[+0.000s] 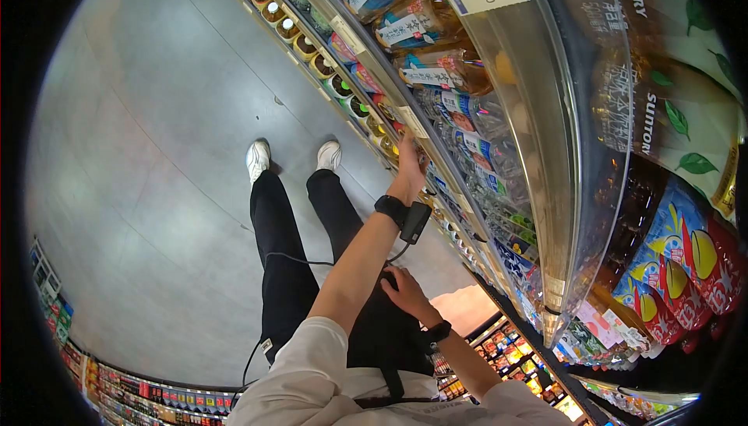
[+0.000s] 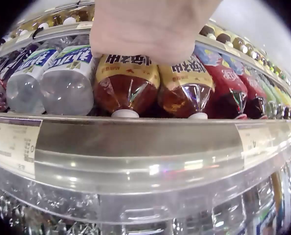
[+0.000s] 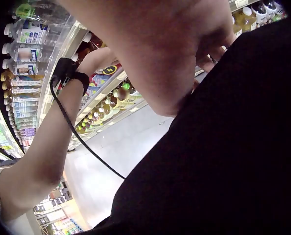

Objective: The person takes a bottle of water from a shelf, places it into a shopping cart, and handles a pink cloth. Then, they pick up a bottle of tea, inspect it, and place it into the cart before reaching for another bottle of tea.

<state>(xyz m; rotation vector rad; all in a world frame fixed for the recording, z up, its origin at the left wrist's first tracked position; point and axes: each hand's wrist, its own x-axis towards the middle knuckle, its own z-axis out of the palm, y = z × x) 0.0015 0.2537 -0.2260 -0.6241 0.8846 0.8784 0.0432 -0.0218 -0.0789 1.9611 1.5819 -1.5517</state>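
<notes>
My left hand [image 1: 411, 169] reaches in at the edge of a drinks shelf, arm stretched out. Seen from the left wrist, where bottles appear caps down, the same hand [image 2: 148, 29] overlaps two amber drink bottles with yellow labels, the nearer-to-middle one [image 2: 128, 88] and its neighbour [image 2: 187, 85]. Its fingers are hidden there, so I cannot tell whether they grip a bottle. Clear bottles [image 2: 67, 83] with blue and white labels stand to one side, red drink bottles [image 2: 228, 85] to the other. My right hand [image 1: 407, 295] hangs loosely curled against the black trousers [image 1: 288, 247].
A shelf rail [image 2: 135, 142] with price tags runs along the bottles' front. Higher up, a curved clear guard [image 1: 557, 192] fronts larger bottles [image 1: 678, 114]. Grey floor [image 1: 164, 153] lies beside the shelving. A black cable [image 3: 87, 142] trails from the left wrist's camera.
</notes>
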